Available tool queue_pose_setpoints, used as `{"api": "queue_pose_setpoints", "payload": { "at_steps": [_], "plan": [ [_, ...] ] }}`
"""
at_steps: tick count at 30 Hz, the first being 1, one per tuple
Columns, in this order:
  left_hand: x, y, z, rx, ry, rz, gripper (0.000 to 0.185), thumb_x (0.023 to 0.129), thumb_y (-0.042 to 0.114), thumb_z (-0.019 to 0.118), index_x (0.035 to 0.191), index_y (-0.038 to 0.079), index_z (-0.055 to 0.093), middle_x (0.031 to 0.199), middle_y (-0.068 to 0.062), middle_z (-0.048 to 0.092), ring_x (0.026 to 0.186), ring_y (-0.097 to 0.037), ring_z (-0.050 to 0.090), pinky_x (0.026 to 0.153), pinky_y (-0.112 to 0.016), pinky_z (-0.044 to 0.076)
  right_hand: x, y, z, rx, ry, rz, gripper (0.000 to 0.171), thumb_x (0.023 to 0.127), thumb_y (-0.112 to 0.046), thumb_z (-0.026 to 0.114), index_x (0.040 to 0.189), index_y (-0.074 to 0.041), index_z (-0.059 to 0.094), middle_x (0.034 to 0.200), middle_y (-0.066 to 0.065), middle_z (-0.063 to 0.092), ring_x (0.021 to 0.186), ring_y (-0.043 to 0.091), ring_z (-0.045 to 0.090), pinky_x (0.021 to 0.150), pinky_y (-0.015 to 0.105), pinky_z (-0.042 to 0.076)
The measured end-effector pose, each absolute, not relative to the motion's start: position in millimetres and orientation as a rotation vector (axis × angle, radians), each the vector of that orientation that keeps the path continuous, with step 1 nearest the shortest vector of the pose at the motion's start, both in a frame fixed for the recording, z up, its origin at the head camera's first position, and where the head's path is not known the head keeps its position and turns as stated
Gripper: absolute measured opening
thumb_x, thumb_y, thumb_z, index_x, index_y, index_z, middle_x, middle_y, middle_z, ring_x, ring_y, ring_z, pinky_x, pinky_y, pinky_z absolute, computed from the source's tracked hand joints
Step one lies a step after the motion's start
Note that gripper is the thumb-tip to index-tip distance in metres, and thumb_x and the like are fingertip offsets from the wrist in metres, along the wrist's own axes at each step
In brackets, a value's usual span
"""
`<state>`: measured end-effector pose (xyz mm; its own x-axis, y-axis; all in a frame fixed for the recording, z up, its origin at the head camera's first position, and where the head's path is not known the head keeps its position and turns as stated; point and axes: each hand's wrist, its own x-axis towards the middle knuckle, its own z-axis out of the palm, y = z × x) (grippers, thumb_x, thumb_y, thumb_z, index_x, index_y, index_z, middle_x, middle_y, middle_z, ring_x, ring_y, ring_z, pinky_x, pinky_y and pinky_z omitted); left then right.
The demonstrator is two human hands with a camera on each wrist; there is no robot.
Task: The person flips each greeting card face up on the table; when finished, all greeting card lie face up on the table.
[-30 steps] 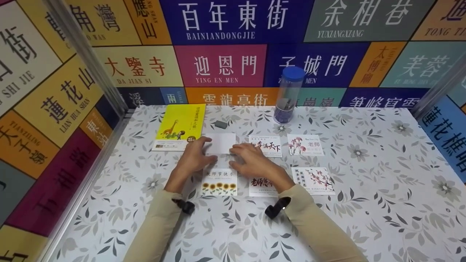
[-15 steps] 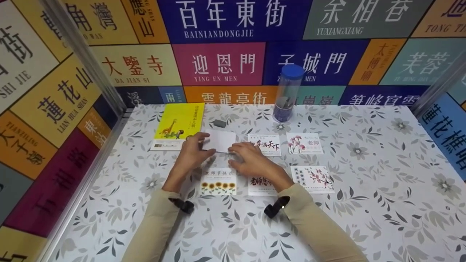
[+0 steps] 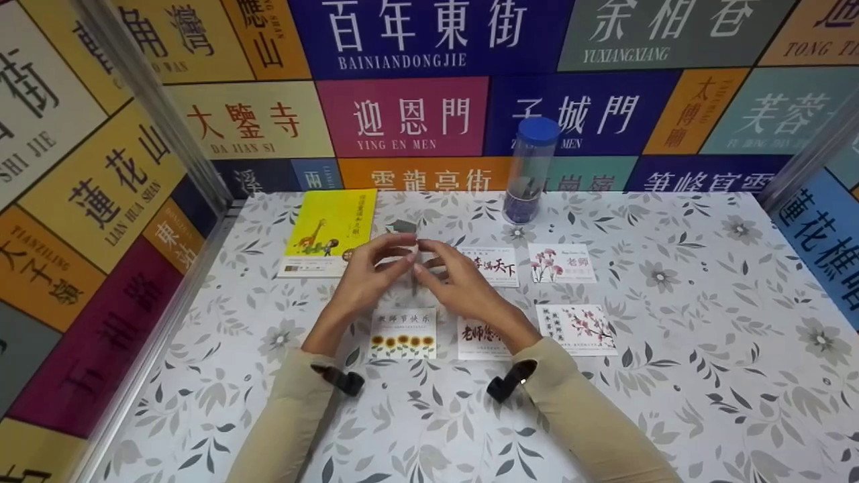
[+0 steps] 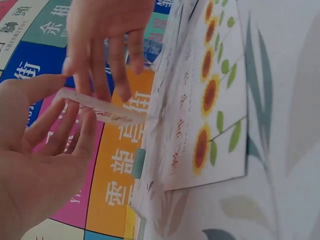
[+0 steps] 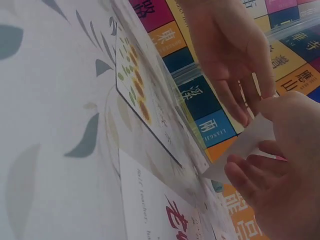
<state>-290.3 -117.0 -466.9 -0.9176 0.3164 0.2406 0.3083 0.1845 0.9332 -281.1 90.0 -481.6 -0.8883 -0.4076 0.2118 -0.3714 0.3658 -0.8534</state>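
left hand (image 3: pixel 366 278): raised, fingers curled, pinching grip | right hand (image 3: pixel 460 285): raised, fingertips meeting the left's

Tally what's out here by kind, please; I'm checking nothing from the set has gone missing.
Greeting cards: 5, four flat on the table plus one card lifted on edge between the left hand and the right hand
Yellow book: 1
Blue-capped clear tube: 1
Small grey block: 1
Total: 8

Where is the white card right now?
In the head view the white card is lifted edge-on between both hands, left of centre, above the sunflower card and right of the yellow book.
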Motion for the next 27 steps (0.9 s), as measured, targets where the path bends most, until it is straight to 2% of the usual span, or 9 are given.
{"api": "queue_pose_setpoints", "payload": {
  "at_steps": [3, 8, 9, 12, 14, 16, 18, 22, 27],
  "plan": [
    [-290, -114, -469, 0.733, 2.46, 1.802, 0.03, 0.102, 0.022, 0.059, 0.131, 0.019, 0.067, 0.136, 0.003, 0.064, 0.13, -0.014, 0.056, 0.114, -0.044, 0.043, -282, 91, -480, -0.627, 2.506, -1.696, 0.044, 0.102, -0.045, 0.054, 0.142, -0.027, 0.051, 0.133, 0.003, 0.063, 0.112, 0.023, 0.068, 0.091, 0.035, 0.059],
    [-292, -115, -475, 0.668, 2.532, 1.699, 0.032, 0.099, 0.013, 0.062, 0.13, 0.017, 0.067, 0.135, 0.001, 0.064, 0.13, -0.02, 0.056, 0.114, -0.047, 0.043, -286, 95, -480, -0.488, 2.514, -1.797, 0.029, 0.102, -0.021, 0.057, 0.129, -0.012, 0.062, 0.103, 0.013, 0.072, 0.088, 0.029, 0.072, 0.074, 0.034, 0.061],
    [-292, -115, -477, 0.647, 2.563, 1.662, 0.033, 0.098, 0.012, 0.064, 0.13, 0.016, 0.067, 0.134, -0.001, 0.064, 0.129, -0.023, 0.056, 0.113, -0.048, 0.044, -286, 96, -480, -0.465, 2.497, -1.819, 0.031, 0.101, -0.014, 0.057, 0.131, -0.009, 0.061, 0.099, 0.015, 0.073, 0.085, 0.032, 0.072, 0.071, 0.035, 0.061],
    [-293, -120, -482, 0.647, 2.705, 1.413, 0.038, 0.094, 0.011, 0.068, 0.132, 0.012, 0.065, 0.137, -0.01, 0.06, 0.131, -0.029, 0.054, 0.113, -0.049, 0.043, -287, 98, -481, -0.398, 2.471, -1.819, 0.049, 0.098, -0.009, 0.061, 0.145, -0.013, 0.048, 0.101, 0.014, 0.073, 0.084, 0.031, 0.073, 0.07, 0.036, 0.062],
    [-293, -122, -483, 0.684, 2.797, 1.189, 0.042, 0.093, 0.013, 0.07, 0.134, 0.009, 0.064, 0.138, -0.015, 0.059, 0.132, -0.031, 0.052, 0.114, -0.049, 0.041, -286, 99, -481, -0.367, 2.503, -1.733, 0.06, 0.096, -0.013, 0.065, 0.151, -0.015, 0.04, 0.11, 0.012, 0.071, 0.087, 0.028, 0.073, 0.072, 0.037, 0.062],
    [-293, -123, -484, 0.711, 2.839, 1.013, 0.047, 0.092, 0.018, 0.071, 0.137, 0.008, 0.061, 0.14, -0.018, 0.058, 0.135, -0.033, 0.05, 0.117, -0.049, 0.038, -285, 100, -482, -0.357, 2.596, -1.577, 0.062, 0.095, -0.02, 0.068, 0.151, -0.017, 0.042, 0.12, 0.011, 0.069, 0.092, 0.023, 0.071, 0.079, 0.036, 0.06],
    [-292, -124, -483, 0.7, 2.856, 0.89, 0.052, 0.091, 0.022, 0.072, 0.14, 0.009, 0.059, 0.143, -0.017, 0.056, 0.137, -0.034, 0.048, 0.119, -0.049, 0.034, -284, 100, -482, -0.354, 2.686, -1.422, 0.057, 0.094, -0.025, 0.069, 0.147, -0.016, 0.049, 0.13, 0.009, 0.064, 0.099, 0.019, 0.067, 0.089, 0.036, 0.057],
    [-291, -124, -482, 0.583, 2.858, 0.788, 0.056, 0.092, 0.025, 0.072, 0.144, 0.014, 0.055, 0.153, -0.016, 0.046, 0.145, -0.035, 0.038, 0.122, -0.052, 0.028, -282, 100, -482, -0.38, 2.823, -1.22, 0.041, 0.093, -0.03, 0.069, 0.131, -0.014, 0.066, 0.134, 0.008, 0.06, 0.115, 0.024, 0.058, 0.106, 0.044, 0.046],
    [-289, -125, -482, 0.505, 2.851, 0.67, 0.05, 0.099, 0.023, 0.063, 0.148, 0.019, 0.051, 0.161, -0.014, 0.035, 0.151, -0.033, 0.029, 0.125, -0.051, 0.025, -280, 99, -483, -0.438, 2.881, -1.013, 0.029, 0.093, -0.033, 0.068, 0.117, -0.018, 0.074, 0.138, 0.006, 0.056, 0.133, 0.031, 0.046, 0.116, 0.053, 0.031]
  ]
}}
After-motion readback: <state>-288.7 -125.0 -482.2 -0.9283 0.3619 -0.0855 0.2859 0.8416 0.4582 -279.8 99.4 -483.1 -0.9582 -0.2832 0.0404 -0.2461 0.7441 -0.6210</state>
